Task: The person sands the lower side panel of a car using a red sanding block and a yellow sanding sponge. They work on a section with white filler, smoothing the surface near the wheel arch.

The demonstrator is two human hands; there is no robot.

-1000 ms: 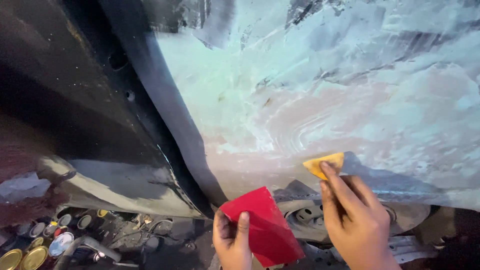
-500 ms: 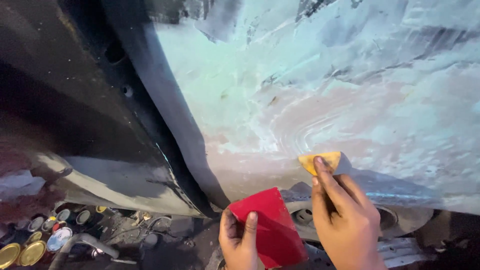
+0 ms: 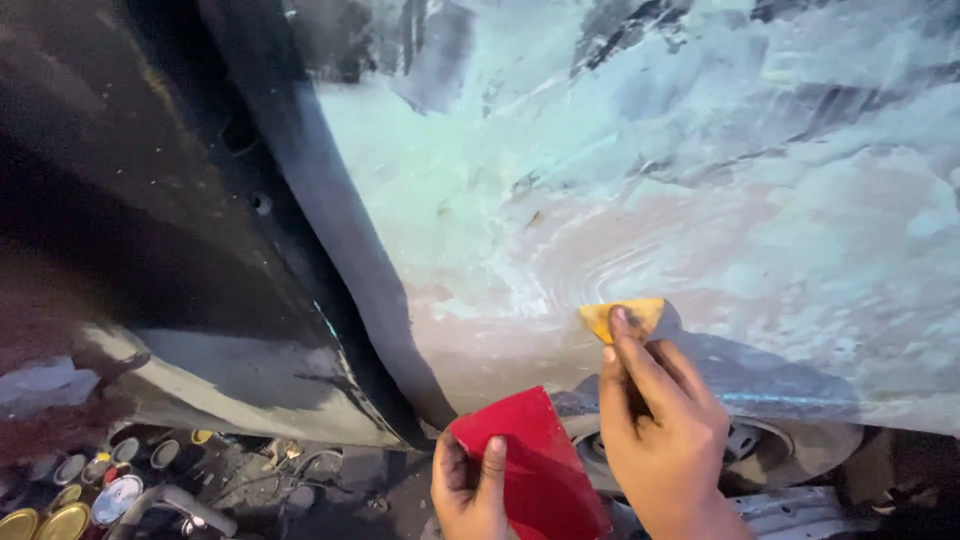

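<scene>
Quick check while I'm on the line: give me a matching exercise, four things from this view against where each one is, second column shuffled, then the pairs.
Things:
1. yellow spreader
2. red card
3. round tins
4. dark pillar

Places:
A. on the ground, lower left
B. pinched in the left hand, low centre
C. running diagonally left of the filler-coated panel
D. pressed to the panel by the right hand

Pairs: 1-D, 2-B, 3-A, 4-C
</scene>
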